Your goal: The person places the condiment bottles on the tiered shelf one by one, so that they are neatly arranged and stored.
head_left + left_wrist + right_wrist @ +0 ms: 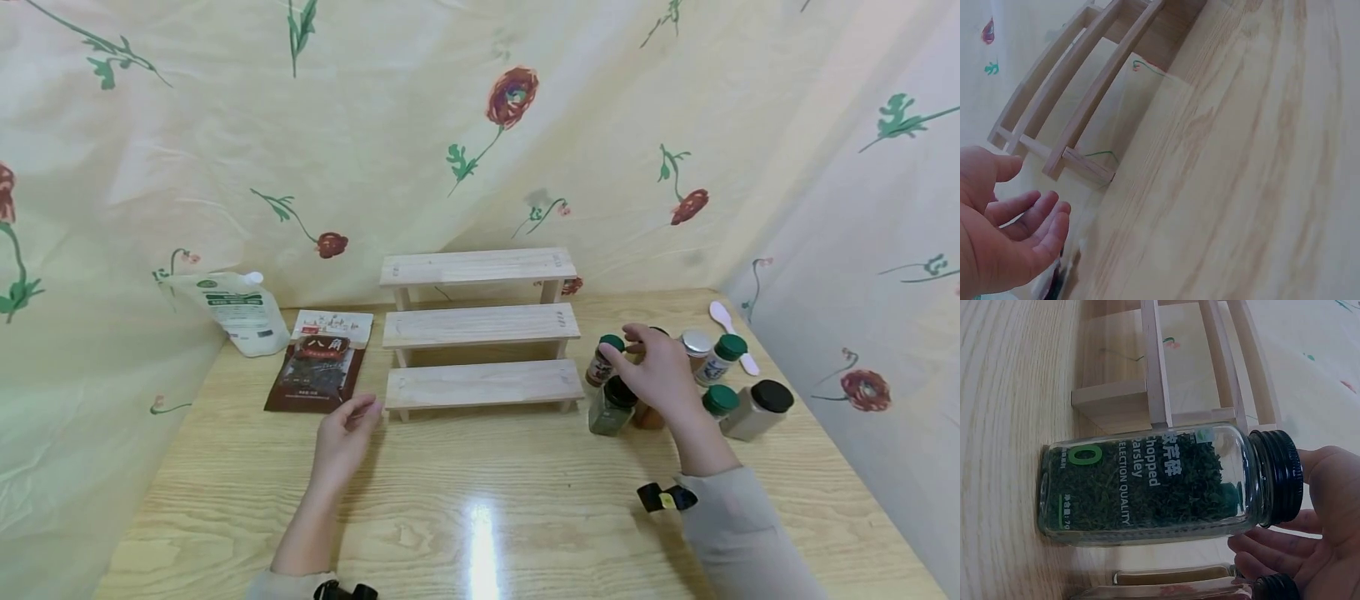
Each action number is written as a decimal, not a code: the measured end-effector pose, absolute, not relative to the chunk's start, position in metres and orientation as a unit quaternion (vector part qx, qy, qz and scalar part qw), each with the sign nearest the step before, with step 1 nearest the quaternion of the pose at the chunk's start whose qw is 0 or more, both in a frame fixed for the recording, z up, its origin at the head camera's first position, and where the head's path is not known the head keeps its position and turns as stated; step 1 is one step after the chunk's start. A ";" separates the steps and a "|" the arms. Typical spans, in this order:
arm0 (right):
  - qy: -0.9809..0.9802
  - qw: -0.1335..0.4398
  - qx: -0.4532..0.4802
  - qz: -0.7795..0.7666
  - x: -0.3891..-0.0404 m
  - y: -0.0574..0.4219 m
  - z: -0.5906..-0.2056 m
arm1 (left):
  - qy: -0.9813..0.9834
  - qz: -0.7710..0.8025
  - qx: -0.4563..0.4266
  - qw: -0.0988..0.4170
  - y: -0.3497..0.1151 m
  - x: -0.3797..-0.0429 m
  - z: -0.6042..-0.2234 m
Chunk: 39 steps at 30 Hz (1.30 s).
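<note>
My right hand (660, 375) reaches over a cluster of spice jars, thumb and fingers apart around the green cap of a small brown jar (595, 372). Just in front of it stands a chopped parsley jar (609, 415) with a black lid; in the right wrist view this parsley jar (1147, 487) hides my thumb tip. My left hand (345, 442), fingers loosely bent and holding nothing, is beside the front left corner of a three-step wooden rack (483, 383). In the left wrist view, the rack (1085, 119) rises beyond my left hand (1010, 231).
Left of the rack lie a brown star anise bag (315, 367) and a white spouted pouch (243, 312). More jars surround my right hand, including a silver-lidded one (696, 342), a green-capped one (723, 358) and a black-lidded one (757, 408). A white spoon (731, 333) lies behind them.
</note>
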State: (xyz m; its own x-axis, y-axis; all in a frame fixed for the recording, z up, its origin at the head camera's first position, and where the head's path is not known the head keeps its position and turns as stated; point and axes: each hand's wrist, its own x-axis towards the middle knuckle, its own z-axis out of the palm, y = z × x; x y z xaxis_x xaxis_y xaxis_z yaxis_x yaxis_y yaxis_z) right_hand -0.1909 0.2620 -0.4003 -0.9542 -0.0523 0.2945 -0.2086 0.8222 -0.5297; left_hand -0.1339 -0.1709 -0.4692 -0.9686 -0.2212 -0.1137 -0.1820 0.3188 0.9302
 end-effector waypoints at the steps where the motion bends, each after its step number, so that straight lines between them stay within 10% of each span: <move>1: -0.945 0.132 0.069 0.290 -0.192 0.262 -0.400 | -0.809 -0.573 0.127 0.016 -0.170 -0.134 -0.470; 26: -0.963 0.039 0.079 0.255 -0.211 0.270 -0.400 | -0.644 -0.747 0.163 -0.023 -0.157 -0.147 -0.483; 39: -0.955 0.081 0.090 0.270 -0.208 0.270 -0.401 | -0.575 -0.798 0.180 -0.015 -0.150 -0.156 -0.488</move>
State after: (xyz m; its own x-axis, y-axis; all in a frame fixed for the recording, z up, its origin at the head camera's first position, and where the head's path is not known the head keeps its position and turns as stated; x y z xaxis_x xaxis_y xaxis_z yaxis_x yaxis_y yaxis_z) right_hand -0.2082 0.2697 -0.4007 -0.9708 -0.1274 0.2035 -0.2150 0.8386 -0.5005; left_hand -0.1564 -0.1503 -0.4884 -0.9347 -0.1830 -0.3047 -0.2309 -0.3391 0.9120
